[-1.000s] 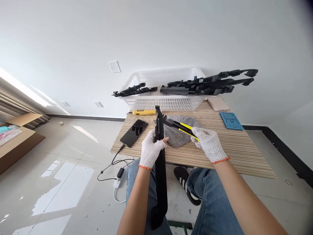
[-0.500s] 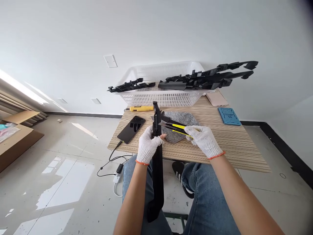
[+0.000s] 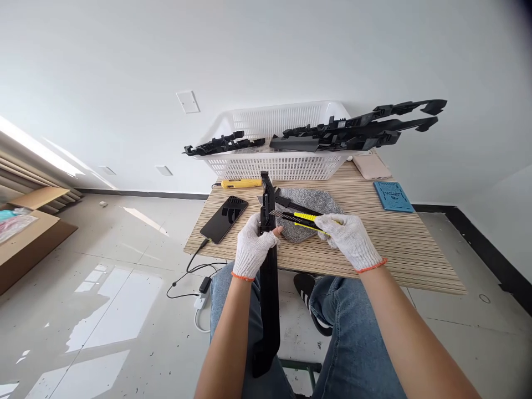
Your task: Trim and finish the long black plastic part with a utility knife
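A striped table [image 3: 394, 244] is carrying a basket [image 3: 274, 160] at its 12 o'clock edge. A long black part [image 3: 270, 288] is leaning from lap to table, with the gloved left hand [image 3: 253, 249] closing around it. At its 3 o'clock, the right hand [image 3: 349, 241] is pinching a yellow knife [image 3: 299, 218], its tip meeting the part.

single head-worn view, looking forward and down, close over gloved hands, table [image 3: 399, 249] ahead, wall beyond

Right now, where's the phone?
The black phone lies flat near the striped table's left edge in the head view, just left of the gloved left hand, with the yellow utility knife beyond it by the white basket.
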Motion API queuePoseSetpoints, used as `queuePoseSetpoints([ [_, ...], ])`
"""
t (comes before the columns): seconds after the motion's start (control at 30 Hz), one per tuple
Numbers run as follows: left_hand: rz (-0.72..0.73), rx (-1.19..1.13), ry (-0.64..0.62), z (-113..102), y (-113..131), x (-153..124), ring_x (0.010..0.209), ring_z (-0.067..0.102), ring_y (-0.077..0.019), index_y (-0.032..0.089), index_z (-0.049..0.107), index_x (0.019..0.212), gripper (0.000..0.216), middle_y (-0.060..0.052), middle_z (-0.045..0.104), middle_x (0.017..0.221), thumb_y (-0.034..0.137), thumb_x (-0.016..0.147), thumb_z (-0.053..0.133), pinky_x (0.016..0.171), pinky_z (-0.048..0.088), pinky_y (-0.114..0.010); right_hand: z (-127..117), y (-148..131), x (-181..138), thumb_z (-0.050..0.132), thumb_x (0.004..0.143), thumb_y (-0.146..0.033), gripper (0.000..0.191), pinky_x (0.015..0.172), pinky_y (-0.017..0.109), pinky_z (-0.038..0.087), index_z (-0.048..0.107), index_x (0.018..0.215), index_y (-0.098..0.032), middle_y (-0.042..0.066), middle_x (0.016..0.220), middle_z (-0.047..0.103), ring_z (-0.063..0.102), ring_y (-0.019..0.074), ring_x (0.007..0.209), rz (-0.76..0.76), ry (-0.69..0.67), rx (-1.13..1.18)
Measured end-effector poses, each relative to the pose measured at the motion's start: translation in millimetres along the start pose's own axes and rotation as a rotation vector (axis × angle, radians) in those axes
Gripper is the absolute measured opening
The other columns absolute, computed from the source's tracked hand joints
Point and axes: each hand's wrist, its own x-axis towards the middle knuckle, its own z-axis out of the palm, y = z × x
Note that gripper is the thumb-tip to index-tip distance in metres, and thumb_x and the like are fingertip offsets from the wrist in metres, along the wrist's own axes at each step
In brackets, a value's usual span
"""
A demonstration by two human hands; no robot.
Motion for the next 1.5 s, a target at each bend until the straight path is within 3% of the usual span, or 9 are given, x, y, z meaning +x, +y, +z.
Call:
queuePoseSetpoints([
  [0.4,0.030,0.122,0.020,1,-7,-2,0.067,0.063,-0.0132,0.025,0.064,0.097,0.021,0.004,0.067,0.079,0.030,0.078,0.072,0.064,0.052,-0.024,-1,3,-4,0.082,0.064,-0.062,0.051,0.037,0.023,0.027,0.079,0.080,-0.013,0.002,0.050,0.058,0.041,0.0099,0.042,-0.025,-0.032,-0.072],
  [0.97,0.017,0.278,0.023,0,5,-5,0.068,0.060,-0.0137,0.024,0.064,0.098,0.020,0.004,0.067,0.079,0.029,0.080,0.070,0.066,0.048,-0.025,-7,7,-1,0.084,0.062,-0.064,0.054,0.036,0.021,0.030,0.077,0.079,-0.013,0.002,0.051,0.059,0.044,0.0098,0.043,-0.001,-0.069,-0.073],
  [1.1,0.015,0.214,0.014,0,-2,-4,0.069,0.060,-0.0127,0.024,0.064,0.100,0.023,0.004,0.068,0.080,0.027,0.079,0.069,0.066,0.049,-0.024,-7,-5,3,0.085,0.062,-0.064,0.052,0.034,0.020,0.025,0.071,0.072,-0.014,0.001,0.046,0.054,0.039,0.0083,0.039,0.119,-0.144,-0.075],
  [1.27,0.056,0.109,0.012,1,-10,-3,0.070,0.061,-0.0128,0.023,0.067,0.103,0.027,0.003,0.069,0.082,0.025,0.076,0.070,0.069,0.051,-0.025,-3,-34,8,0.078,0.079,-0.049,0.037,0.032,0.019,0.023,0.067,0.069,-0.016,0.001,0.044,0.051,0.039,0.0080,0.037,0.314,-0.185,-0.122],
  [1.37,0.056,0.096,0.011,1,-11,-3,0.070,0.061,-0.0126,0.023,0.067,0.103,0.028,0.003,0.068,0.081,0.025,0.075,0.071,0.069,0.052,-0.025,-2,-41,7,0.072,0.086,-0.046,0.035,0.031,0.018,0.022,0.067,0.071,-0.015,0.000,0.043,0.049,0.036,0.0069,0.035,0.317,-0.218,-0.138],
  [1.5,0.063,0.079,0.003,1,-10,-3,0.068,0.060,-0.0119,0.022,0.068,0.103,0.028,0.003,0.068,0.080,0.025,0.075,0.072,0.068,0.051,-0.024,-3,-37,8,0.074,0.085,-0.046,0.035,0.031,0.018,0.020,0.065,0.070,-0.016,0.000,0.043,0.050,0.034,0.0061,0.034,0.312,-0.208,-0.139],
])
